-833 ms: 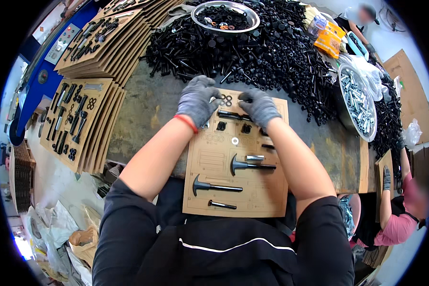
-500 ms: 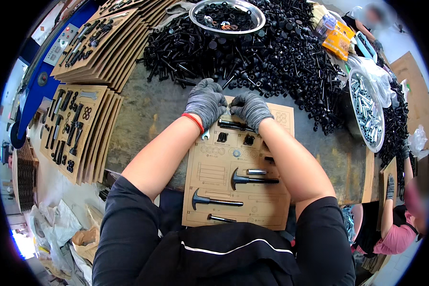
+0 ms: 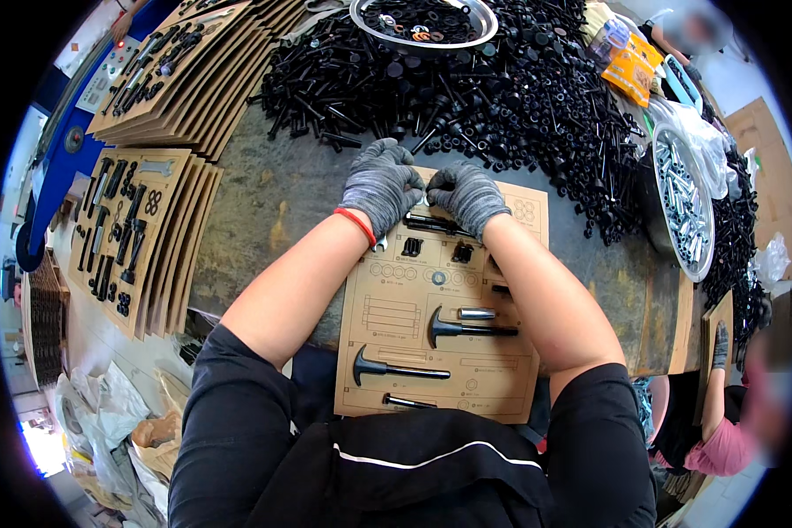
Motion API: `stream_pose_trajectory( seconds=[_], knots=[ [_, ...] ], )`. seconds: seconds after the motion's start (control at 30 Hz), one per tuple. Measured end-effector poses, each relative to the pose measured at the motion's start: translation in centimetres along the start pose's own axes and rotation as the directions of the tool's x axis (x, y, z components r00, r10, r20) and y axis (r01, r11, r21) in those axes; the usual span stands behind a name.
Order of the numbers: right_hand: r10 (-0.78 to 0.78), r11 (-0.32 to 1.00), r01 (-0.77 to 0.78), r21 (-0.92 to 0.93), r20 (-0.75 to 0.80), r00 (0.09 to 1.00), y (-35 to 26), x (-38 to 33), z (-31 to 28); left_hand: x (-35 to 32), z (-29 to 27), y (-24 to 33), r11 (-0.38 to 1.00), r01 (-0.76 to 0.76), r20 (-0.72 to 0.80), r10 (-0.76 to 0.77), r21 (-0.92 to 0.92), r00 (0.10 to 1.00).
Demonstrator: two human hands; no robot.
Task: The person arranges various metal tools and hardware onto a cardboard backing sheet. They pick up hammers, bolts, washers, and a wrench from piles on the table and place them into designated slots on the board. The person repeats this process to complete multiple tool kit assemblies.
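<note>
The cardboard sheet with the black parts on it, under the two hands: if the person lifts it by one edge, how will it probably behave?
The cardboard sheet looks thin and flat, so it would probably bend. The hammer-shaped parts lie loose in their outlines and may slide off. The small silver cylinder would likely roll first.

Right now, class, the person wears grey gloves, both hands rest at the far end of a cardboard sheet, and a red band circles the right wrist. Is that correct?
Not quite. In the head view the red band circles the left wrist, beside the left hand; the right hand has none. Grey gloves and hands at the cardboard sheet's far end are correct.
</note>
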State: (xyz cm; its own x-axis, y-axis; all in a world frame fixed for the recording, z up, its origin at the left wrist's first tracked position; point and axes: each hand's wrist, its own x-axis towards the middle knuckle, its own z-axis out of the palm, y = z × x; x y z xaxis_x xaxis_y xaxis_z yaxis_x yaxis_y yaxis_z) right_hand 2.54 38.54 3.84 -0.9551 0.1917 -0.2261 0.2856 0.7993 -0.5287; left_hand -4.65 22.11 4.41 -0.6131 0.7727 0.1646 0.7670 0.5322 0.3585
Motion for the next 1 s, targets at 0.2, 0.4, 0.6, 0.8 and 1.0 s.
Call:
stream_pose_trajectory(
  seconds=[0.2, 0.4, 0.6, 0.8, 1.0],
  knots=[
    [-0.082, 0.982, 0.108, 0.158, -0.163, 0.983, 1.9, 0.1, -0.4, -1.3, -0.7, -1.5, 0.994, -0.096, -0.338, 0.072, -0.053, 0.938],
    [-0.076, 0.944, -0.004, -0.329, -0.228, 0.971, 0.9, 4.9, -3.7, -0.9, -2.0, -3.9, 0.947, 0.147, -0.190, -0.207, -0.286, 0.960],
    [0.279, 0.946, -0.249, -0.208, 0.128, 0.952, -2.2, 10.0, -4.5, 2.0, -1.8, -3.5, 0.956, 0.204, -0.132, -0.235, -0.213, 0.963],
    [-0.052, 0.952, 0.114, -0.285, 0.217, 0.975, -1.9, 3.3, -2.7, -1.2, -1.0, -1.9, 0.998, -0.065, -0.209, 0.063, 0.001, 0.976],
    [-0.020, 0.993, 0.033, -0.118, 0.112, 0.993, 0.3, 0.2, -1.1, 0.1, 0.8, -0.9, 0.992, -0.084, -0.077, 0.091, 0.090, 0.993]
  ],
)
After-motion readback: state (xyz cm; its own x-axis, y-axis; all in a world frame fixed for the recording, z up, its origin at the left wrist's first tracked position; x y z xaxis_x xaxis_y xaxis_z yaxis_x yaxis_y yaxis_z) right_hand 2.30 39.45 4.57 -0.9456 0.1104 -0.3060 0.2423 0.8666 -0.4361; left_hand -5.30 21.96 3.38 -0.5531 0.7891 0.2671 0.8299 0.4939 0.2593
